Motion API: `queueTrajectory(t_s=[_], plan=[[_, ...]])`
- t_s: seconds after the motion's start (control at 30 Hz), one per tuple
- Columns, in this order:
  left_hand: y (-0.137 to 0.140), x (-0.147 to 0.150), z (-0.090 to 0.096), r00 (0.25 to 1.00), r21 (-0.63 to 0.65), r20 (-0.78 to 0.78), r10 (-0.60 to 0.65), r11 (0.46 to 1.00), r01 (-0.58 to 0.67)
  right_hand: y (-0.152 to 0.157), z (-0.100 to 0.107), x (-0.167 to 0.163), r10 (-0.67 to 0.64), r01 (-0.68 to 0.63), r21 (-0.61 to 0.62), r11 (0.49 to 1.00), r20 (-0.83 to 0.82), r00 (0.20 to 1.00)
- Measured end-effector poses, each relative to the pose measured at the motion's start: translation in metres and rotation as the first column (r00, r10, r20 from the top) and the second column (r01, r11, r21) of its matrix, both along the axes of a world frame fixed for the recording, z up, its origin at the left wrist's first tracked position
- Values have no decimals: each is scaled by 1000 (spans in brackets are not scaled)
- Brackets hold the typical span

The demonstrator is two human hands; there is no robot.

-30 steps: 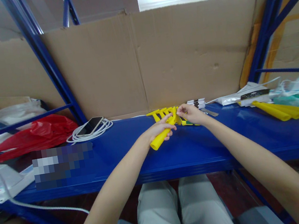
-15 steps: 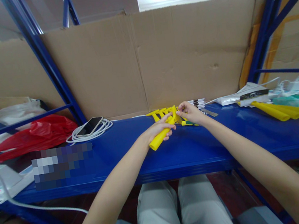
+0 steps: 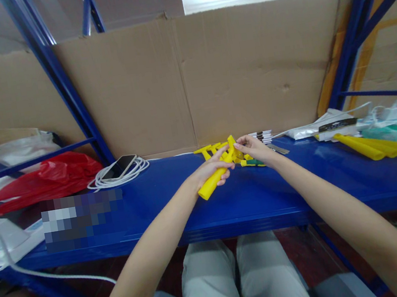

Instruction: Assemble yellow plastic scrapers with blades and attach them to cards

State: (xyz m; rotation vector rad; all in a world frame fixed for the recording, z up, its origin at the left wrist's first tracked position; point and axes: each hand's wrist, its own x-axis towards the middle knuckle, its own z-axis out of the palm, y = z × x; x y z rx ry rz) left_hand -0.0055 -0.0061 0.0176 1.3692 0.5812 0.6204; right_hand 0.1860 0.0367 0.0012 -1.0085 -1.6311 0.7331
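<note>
My left hand [image 3: 214, 170] is wrapped round the thick handle of a yellow plastic tool [image 3: 210, 187], whose narrower head slants up and away from me. At that head, the bent fingers of my right hand [image 3: 253, 149] are pinched together; whatever is between them is too small to make out. Just below the right hand lies a screwdriver with a yellow and green handle [image 3: 253, 163]. Behind my left hand, several yellow plastic parts [image 3: 204, 152] rest in a row on the blue table [image 3: 155, 210]. Thin grey metal strips [image 3: 278, 149] lie beyond my right wrist.
Small white packs [image 3: 262, 137] are stacked by the cardboard wall [image 3: 245, 61]. Yellow tubes [image 3: 362, 147] lie at the right beside a green plastic bag [image 3: 395, 132]. At the left are a phone [image 3: 120, 167] on a coiled white cable [image 3: 137, 169], a red bag [image 3: 55, 173] and a power strip [image 3: 18, 247].
My right hand has shifted very slightly down and right at the tool's head, and the screwdriver handle shows more. My left hand keeps its grip on the yellow tool.
</note>
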Motion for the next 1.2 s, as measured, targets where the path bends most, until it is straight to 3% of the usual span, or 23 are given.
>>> queueTrajectory(t_s=[0.2,0.3,0.4,0.5,0.67,0.93,1.07,1.2], plan=[[-2,4,2,999,5,26,47,999,-47,2,1,-2,-154,148,73,986,82,985],[-1,6,2,993,2,18,118,993,-118,0,5,5,-269,237,146,960,256,929],[3,6,2,973,-5,15,228,974,-228,-5,11,15,-353,298,191,935,568,744],[7,6,3,942,-22,-3,335,942,-335,-11,15,23,-278,304,125,944,798,535],[7,6,3,917,-39,-15,398,917,-398,-16,15,28,-108,225,24,974,921,373],[3,8,4,906,-28,-51,421,906,-422,-11,9,27,-101,217,39,975,954,284],[5,8,2,899,-35,-79,431,900,-434,-13,12,30,-108,170,58,984,947,303],[9,7,-2,900,-41,-95,425,902,-430,-13,17,37,-133,167,74,983,917,375]])
